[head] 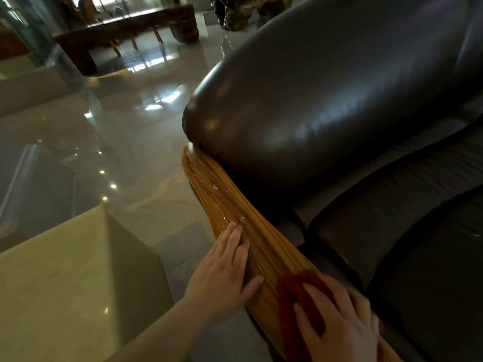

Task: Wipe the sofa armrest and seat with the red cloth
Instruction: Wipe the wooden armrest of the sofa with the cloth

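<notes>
The sofa's wooden armrest [235,205] runs diagonally from the upper middle down to the bottom right, with small white specks on its grain. My left hand [224,273] lies flat on the armrest's outer side, fingers spread. My right hand [337,317] presses the red cloth [292,304] flat onto the near end of the armrest. The dark leather back cushion [326,100] bulges above the armrest. The dark seat cushions [418,244] lie to the right.
A pale yellow-green side table [65,283] stands left of the armrest. Glossy tiled floor [117,126] stretches beyond. A dark wooden bench [125,35] and a carved root piece [243,11] stand at the far end.
</notes>
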